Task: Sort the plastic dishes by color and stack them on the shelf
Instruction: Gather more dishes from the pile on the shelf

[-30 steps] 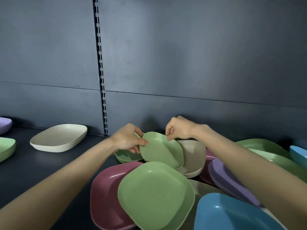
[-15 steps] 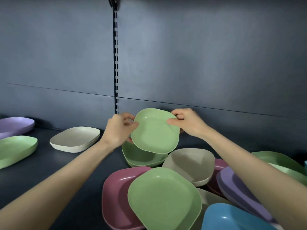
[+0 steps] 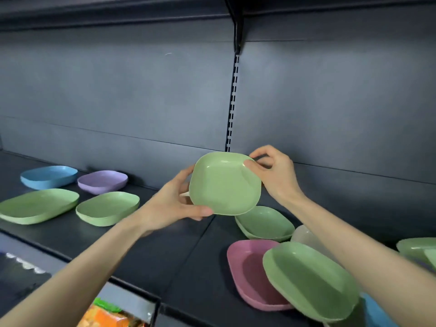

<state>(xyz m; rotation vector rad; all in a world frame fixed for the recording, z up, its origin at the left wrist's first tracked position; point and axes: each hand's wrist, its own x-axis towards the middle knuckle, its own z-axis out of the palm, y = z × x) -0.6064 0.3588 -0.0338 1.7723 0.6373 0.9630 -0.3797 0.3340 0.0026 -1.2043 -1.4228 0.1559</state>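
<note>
The fingers (image 3: 188, 170) of the left hand (image 3: 169, 204) curl behind the left rim of a small green dish (image 3: 225, 182), with the thumb laid along its lower edge. The right hand (image 3: 276, 175) pinches the upper right corner between thumb and curled fingers. The dish is in the air above the shelf (image 3: 165, 244), tilted with its hollow toward the camera, in front of the slotted upright (image 3: 232, 102). Just below it a second green dish (image 3: 265, 224) lies on the shelf, near a pink dish (image 3: 247, 272), a large green dish (image 3: 311, 279) resting over the pink one, and a cream dish (image 3: 306, 238). At the left stand a green stack (image 3: 108, 207), a wide green dish (image 3: 39, 205), a purple dish (image 3: 102, 181) and a blue dish (image 3: 48, 177). A pale edge (image 3: 185, 194) beside the left hand is perhaps one more cream dish.
</note>
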